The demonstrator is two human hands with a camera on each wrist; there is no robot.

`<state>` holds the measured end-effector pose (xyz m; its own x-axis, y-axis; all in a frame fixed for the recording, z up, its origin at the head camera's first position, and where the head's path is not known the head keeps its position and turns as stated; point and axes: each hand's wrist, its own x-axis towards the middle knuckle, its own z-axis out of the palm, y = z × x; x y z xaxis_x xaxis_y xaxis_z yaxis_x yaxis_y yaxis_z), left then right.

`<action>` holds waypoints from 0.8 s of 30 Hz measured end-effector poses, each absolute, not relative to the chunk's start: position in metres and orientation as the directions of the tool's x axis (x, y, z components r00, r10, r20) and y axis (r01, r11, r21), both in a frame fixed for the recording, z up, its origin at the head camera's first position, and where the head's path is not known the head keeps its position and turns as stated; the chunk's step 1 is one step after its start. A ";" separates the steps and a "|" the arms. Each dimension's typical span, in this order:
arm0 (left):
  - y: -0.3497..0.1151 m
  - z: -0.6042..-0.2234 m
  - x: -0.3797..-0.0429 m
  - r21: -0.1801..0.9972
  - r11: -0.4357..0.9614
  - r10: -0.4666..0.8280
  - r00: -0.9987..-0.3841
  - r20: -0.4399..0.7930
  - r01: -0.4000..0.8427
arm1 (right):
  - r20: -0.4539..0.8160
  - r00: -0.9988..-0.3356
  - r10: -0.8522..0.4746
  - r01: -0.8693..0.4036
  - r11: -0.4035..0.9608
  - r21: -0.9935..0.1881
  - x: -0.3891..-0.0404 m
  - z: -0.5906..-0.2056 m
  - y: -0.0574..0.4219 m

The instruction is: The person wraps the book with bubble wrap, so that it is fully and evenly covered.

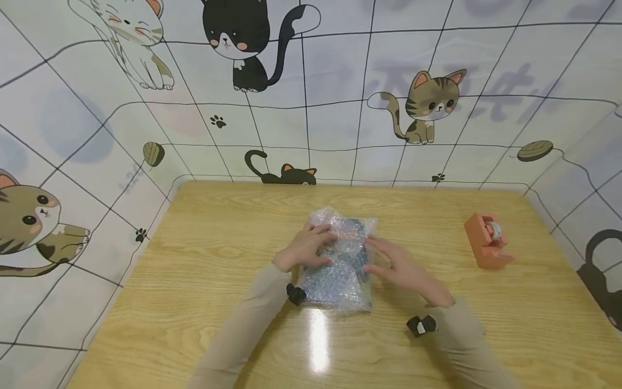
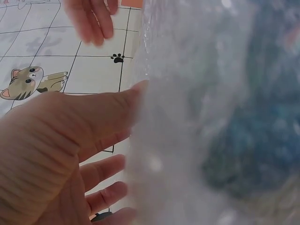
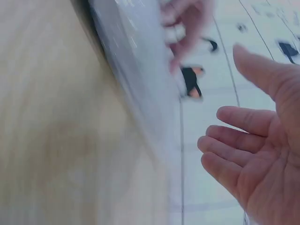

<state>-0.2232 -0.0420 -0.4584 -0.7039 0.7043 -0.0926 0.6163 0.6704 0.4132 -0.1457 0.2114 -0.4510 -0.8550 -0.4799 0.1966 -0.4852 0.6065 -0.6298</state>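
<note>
bubble-wrapped package (image 1: 335,289): lying mid-counter, bluish contents showing through | left grip (image 1: 307,247): fingers spread, resting on its left side | right grip (image 1: 405,268): thumb and fingers spread at its right edge, contact unclear | orange tape dispenser (image 1: 484,251): well apart, right | wooden counter (image 1: 218,243) | cat-print wall covering (image 1: 335,124): behind, both sides

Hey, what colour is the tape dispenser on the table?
The tape dispenser is orange-pink, like coral; it shows best in the head view.

Head camera looking forward and down, wrist cameras close, all sharing wrapped packet (image 1: 339,278)
</note>
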 end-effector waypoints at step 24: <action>-0.043 -0.457 -0.221 0.423 0.653 0.716 -0.694 -0.074 0.628 | 0.322 -0.862 0.391 0.013 0.652 -0.758 -0.120 -0.432 0.370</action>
<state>-0.2207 -0.0428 -0.4566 -0.6942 0.7160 -0.0738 0.6283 0.6527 0.4234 -0.1198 0.3696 -0.4316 -0.8624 0.3906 0.3219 0.0127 0.6525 -0.7577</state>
